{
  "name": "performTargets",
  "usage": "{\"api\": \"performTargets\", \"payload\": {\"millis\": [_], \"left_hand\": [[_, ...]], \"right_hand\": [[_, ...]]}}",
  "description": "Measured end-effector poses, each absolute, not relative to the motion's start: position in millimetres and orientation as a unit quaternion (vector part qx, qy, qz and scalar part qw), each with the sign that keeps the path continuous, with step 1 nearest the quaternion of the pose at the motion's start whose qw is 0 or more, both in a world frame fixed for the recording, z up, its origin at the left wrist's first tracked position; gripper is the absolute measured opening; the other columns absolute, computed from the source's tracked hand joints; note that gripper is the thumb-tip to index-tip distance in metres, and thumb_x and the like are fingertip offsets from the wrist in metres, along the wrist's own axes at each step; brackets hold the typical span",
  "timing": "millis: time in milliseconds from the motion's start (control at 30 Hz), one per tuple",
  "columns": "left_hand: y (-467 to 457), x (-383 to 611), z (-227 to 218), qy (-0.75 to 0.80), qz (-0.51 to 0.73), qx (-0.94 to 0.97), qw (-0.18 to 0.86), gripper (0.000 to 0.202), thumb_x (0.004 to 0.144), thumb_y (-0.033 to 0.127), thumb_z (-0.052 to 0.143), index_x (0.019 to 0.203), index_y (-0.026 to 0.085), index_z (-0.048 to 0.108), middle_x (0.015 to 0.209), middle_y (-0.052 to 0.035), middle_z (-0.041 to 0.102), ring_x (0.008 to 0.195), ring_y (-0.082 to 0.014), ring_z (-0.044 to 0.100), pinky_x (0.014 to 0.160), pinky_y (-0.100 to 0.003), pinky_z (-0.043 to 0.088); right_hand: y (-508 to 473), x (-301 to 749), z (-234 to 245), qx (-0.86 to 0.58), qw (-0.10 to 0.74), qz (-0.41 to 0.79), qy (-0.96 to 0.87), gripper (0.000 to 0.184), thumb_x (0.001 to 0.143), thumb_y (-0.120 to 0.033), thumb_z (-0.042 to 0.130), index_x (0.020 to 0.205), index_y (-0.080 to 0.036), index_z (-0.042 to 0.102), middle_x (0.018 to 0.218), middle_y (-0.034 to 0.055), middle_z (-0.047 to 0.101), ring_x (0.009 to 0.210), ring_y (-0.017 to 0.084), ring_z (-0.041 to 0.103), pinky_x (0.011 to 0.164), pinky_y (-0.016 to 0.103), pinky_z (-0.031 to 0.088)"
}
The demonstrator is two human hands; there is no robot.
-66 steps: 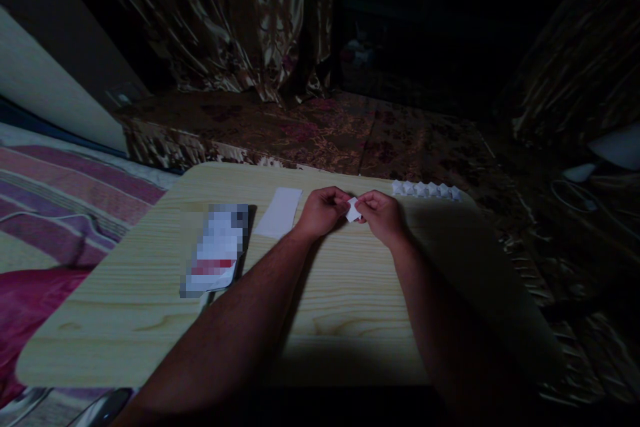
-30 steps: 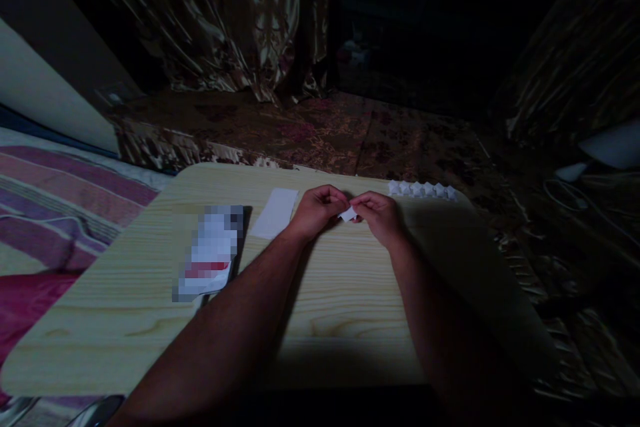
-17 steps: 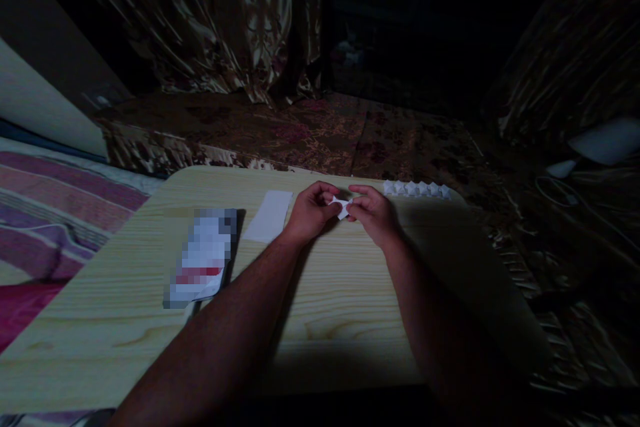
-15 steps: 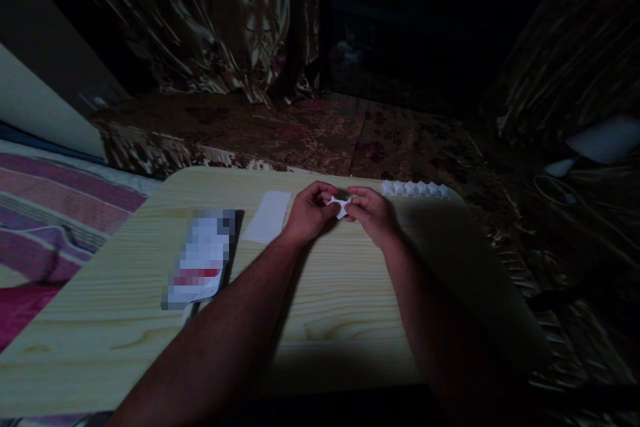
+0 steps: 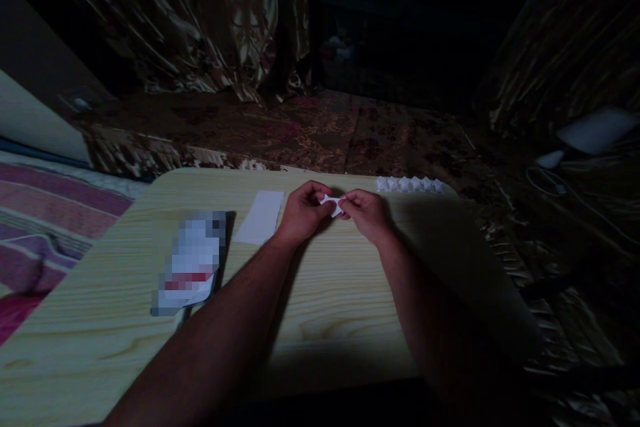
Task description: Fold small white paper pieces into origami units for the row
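Note:
Between my two hands is a small white folded paper star (image 5: 333, 205), with pointed corners showing. My left hand (image 5: 306, 212) pinches its left side, thumb on top. On the other side my right hand (image 5: 367, 213) grips the right edge between thumb and fingers. Both hands are just above the far part of the wooden table (image 5: 345, 307). To the left of my left hand lie flat white paper strips (image 5: 260, 217). Several finished-looking white paper stars (image 5: 410, 184) stand in a row along the far right edge.
A phone-like object (image 5: 193, 260), blurred out, lies on the table's left with a pale cable at its near end. A striped bedspread (image 5: 55, 207) is left of the table. Beyond are a patterned cloth-covered ledge (image 5: 300, 127), curtains (image 5: 240, 20) and a white lamp (image 5: 595, 130).
The fingers of my right hand have curled in closer around the paper star. The whole view has shifted slightly, so the table items appear a little further left.

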State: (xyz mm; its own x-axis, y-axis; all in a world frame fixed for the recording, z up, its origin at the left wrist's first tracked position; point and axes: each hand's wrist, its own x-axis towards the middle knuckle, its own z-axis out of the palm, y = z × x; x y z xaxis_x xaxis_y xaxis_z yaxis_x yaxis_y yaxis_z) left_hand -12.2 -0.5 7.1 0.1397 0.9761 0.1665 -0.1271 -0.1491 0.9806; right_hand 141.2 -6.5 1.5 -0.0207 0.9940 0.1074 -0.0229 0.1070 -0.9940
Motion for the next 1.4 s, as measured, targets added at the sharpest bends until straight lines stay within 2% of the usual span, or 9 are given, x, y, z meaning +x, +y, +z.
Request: {"api": "performTargets", "payload": {"millis": [367,700,1033,1133,1267,1400], "left_hand": [[-3.3,-11.1,11.3,0.399,0.525,0.533,0.53,0.028,0.062,0.025,0.075,0.084,0.016,0.06,0.063,0.0024,0.061,0.048,-0.0068,0.048,0.047,-0.019,0.035],[-2.2,-11.6,8.8,0.403,0.533,0.531,0.521,0.027,0.063,0.024,0.075,0.084,0.016,0.06,0.063,0.0028,0.06,0.048,-0.0068,0.048,0.046,-0.019,0.035],[-4.1,-10.7,11.1,0.405,0.519,0.538,0.527,0.028,0.061,0.024,0.075,0.083,0.016,0.06,0.062,0.0029,0.06,0.047,-0.007,0.048,0.045,-0.019,0.035],[-4.0,-10.6,11.1,0.395,0.52,0.54,0.532,0.032,0.062,0.023,0.074,0.089,0.017,0.059,0.064,0.0027,0.061,0.048,-0.0074,0.049,0.045,-0.019,0.035],[-5.1,-9.4,12.2,0.364,0.515,0.55,0.547,0.046,0.062,0.021,0.074,0.104,0.018,0.056,0.068,0.0026,0.062,0.053,-0.0086,0.054,0.05,-0.019,0.04],[-5.2,-8.8,12.9,0.367,0.518,0.547,0.546,0.05,0.061,0.02,0.075,0.107,0.018,0.053,0.07,0.0019,0.063,0.057,-0.0101,0.058,0.054,-0.021,0.043]], "right_hand": [[-7.4,142.5,5.1,-0.457,0.529,0.476,-0.534,0.015,0.069,-0.032,0.067,0.072,-0.018,0.064,0.06,-0.0018,0.065,0.052,0.011,0.061,0.053,0.022,0.049],[-7.3,143.3,3.5,-0.456,0.522,0.498,-0.521,0.014,0.066,-0.028,0.067,0.075,-0.017,0.064,0.063,-0.0004,0.067,0.054,0.012,0.062,0.053,0.022,0.049],[-7.2,141.8,4.4,-0.463,0.525,0.478,-0.53,0.014,0.067,-0.03,0.066,0.069,-0.017,0.062,0.058,-0.0021,0.063,0.052,0.011,0.06,0.053,0.022,0.048],[-6.9,141.5,3.0,-0.461,0.53,0.47,-0.534,0.012,0.068,-0.029,0.065,0.069,-0.018,0.061,0.058,-0.0027,0.062,0.053,0.012,0.06,0.053,0.023,0.048],[-5.8,140.8,0.8,-0.459,0.546,0.453,-0.534,0.011,0.07,-0.029,0.063,0.069,-0.018,0.061,0.059,-0.0029,0.061,0.052,0.012,0.059,0.053,0.023,0.047],[-4.8,141.0,-0.8,-0.459,0.555,0.448,-0.53,0.011,0.071,-0.029,0.063,0.07,-0.018,0.061,0.059,-0.0028,0.062,0.052,0.011,0.059,0.052,0.023,0.046]]}}
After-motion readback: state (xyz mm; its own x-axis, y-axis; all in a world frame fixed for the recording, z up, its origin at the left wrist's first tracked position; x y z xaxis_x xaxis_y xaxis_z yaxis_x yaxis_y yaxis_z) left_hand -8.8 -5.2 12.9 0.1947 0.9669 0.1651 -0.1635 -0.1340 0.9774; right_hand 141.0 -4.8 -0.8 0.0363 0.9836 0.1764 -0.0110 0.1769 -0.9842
